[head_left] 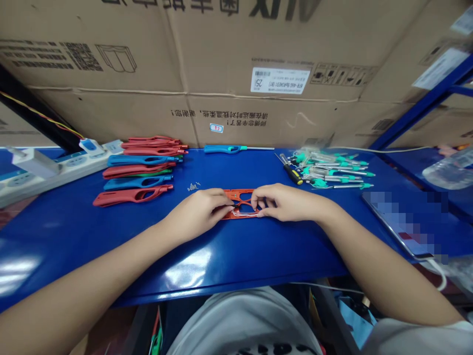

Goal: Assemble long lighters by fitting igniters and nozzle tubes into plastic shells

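The person's light grey shirt (244,315) shows nearest, below the front edge of the glossy blue bench (266,261). To the right, a flat phone (389,217), partly pixelated, lies with a white cable (439,276) at its near end.

At the bench's middle, an orange plastic casing (236,193) with loop-shaped openings lies between the hands. The left hand (195,209) has its grip nearly closed, thumb and forefinger pinching a small black piece (235,206) at the casing. The right hand (288,202) curls its fingers over the casing's right end, beside thin white wires (246,214); whether its grip pinches anything, one cannot tell.

Farther left are small metal screws (192,187) and a row of red and blue plastic handles (123,172). Farther right, a black-and-yellow screwdriver (293,174) lies beside a pile of teal-ended metal rods (336,178). A blue lighter-shaped tool (219,149) lies before a printed brown cardboard box (148,71).
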The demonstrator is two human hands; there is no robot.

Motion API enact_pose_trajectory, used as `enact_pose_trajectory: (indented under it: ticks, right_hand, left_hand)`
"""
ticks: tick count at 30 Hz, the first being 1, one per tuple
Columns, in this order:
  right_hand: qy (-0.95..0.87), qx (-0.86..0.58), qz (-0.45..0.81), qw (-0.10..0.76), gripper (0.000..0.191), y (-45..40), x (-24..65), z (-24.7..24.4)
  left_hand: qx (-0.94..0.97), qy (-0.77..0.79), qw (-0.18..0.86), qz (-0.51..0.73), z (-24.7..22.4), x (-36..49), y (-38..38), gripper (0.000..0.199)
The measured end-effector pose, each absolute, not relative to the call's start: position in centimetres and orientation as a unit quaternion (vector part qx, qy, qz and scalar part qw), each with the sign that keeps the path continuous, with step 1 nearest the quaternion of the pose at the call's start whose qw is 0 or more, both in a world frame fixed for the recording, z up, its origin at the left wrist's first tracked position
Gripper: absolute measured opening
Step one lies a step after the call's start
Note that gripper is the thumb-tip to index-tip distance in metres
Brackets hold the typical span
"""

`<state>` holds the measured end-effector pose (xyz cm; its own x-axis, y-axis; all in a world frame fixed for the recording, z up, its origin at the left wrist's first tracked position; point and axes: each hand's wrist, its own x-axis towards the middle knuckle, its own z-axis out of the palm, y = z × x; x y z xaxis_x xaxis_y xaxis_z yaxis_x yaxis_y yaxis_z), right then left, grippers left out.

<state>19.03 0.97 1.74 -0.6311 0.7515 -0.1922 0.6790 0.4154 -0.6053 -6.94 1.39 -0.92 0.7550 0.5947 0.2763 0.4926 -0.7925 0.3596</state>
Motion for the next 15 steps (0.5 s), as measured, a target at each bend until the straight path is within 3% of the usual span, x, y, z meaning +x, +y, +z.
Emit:
enact_pose_trajectory:
  ticks: [4, 15]
  right_hand:
    - [-0.88, -0.382, 0.278, 0.055, 0.023, 0.29, 18.79, 1.64]
    - [-0.877, -0.383, 0.281, 0.072, 0.015, 0.07, 18.32, 1.78]
  left_hand:
    - [0.917, 0.308, 0.151, 0.204, -1.04, -7.04, 1.41, 0.02]
    - [0.909, 0.326, 0.156, 0.208, -1.14, -7.16, 1.5, 0.018]
